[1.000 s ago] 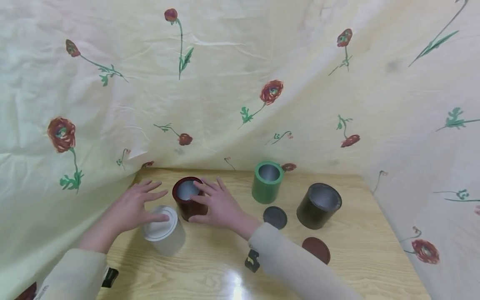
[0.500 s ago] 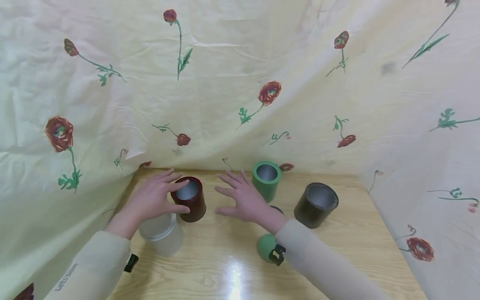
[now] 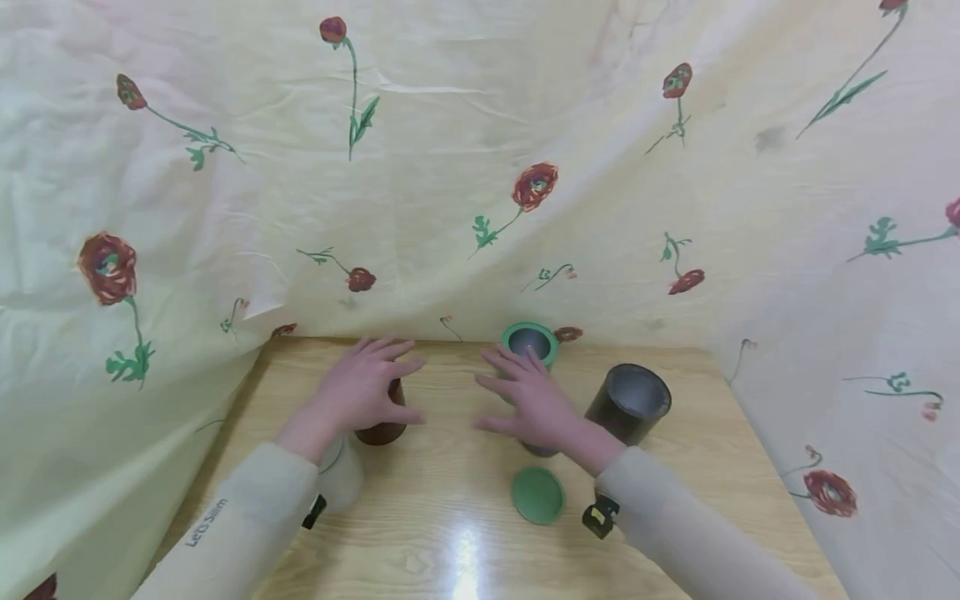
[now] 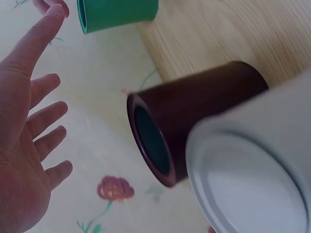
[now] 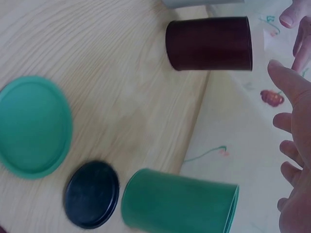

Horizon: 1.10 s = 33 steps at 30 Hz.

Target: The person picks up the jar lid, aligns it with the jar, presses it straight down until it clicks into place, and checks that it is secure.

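Note:
Over the dark red canister [image 3: 381, 432] hovers my left hand [image 3: 360, 390], fingers spread and holding nothing. The canister is upright, lidless, and its rim is hidden by the hand in the head view. Just nearer to me, partly behind my left wrist, stands the white canister [image 4: 252, 179] with its white lid on. My right hand [image 3: 534, 402], also spread and holding nothing, is in front of the green canister [image 5: 175, 204], whose open rim shows above the fingers. Both palms face each other with a gap between them.
An open black canister [image 3: 630, 402] stands right of my right hand. On the wooden table [image 3: 420, 517] lie a green lid [image 3: 537, 495] and a black lid [image 5: 92, 194], the latter mostly hidden by the right hand in the head view. Flowered cloth [image 3: 435, 167] hangs behind.
Both hands have moved right, the left from above the white canister to the dark red one, the right from the dark red one to the green one. The green lid has come into view.

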{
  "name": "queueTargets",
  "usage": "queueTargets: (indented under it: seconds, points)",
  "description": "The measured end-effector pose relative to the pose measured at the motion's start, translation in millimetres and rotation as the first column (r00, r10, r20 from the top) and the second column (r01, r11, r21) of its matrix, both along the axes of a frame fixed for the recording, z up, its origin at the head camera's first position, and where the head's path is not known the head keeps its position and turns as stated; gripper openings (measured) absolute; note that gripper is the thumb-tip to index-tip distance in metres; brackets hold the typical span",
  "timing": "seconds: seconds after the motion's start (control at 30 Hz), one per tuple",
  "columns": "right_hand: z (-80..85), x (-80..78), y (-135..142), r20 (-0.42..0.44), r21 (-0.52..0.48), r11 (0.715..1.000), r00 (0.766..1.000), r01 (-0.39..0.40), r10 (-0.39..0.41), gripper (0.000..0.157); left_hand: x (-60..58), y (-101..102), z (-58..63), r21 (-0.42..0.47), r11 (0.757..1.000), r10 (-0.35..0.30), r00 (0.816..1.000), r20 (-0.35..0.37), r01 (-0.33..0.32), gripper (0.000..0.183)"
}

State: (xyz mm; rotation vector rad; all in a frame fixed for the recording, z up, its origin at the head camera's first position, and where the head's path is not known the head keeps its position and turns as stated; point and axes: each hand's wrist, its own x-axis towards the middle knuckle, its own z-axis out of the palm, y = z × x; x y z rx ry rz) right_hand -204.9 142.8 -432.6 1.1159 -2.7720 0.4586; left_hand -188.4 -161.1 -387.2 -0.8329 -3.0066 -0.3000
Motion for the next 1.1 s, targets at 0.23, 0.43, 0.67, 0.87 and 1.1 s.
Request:
queueTargets:
  seconds: [0.23, 0.43, 0.67, 0.87, 1.1]
  points:
    - [-6.1, 5.2, 25, -0.012, -0.017, 1.000, 1.000, 0.022, -0.022, 0.068, -4.4, 21, -4.5, -0.002, 0.999, -0.032, 0.999, 0.011, 0.032, 0.086]
    - [-10.5, 9.6, 38, -0.009, -0.036, 0.999, 0.999, 0.040, -0.040, 0.072, -7.6, 37, -12.5, 0.007, 0.999, -0.041, 0.999, 0.033, 0.041, 0.088]
    - [-18.8, 16.2, 50, 0.008, -0.049, 0.996, 0.997, 0.074, -0.074, 0.074, -8.7, 53, -23.4, -0.007, 0.999, -0.039, 0.997, 0.068, 0.040, 0.089]
    - [-29.1, 25.6, 60, 0.031, -0.060, 0.994, 0.995, 0.096, -0.095, 0.072, -7.4, 64, -34.8, 0.008, 0.998, -0.070, 0.994, 0.083, 0.070, 0.089]
    - [-42.8, 34.4, 72, 0.039, -0.068, 0.992, 0.994, 0.108, -0.105, 0.073, -6.8, 78, -52.5, 0.027, 0.993, -0.113, 0.990, 0.090, 0.111, 0.088]
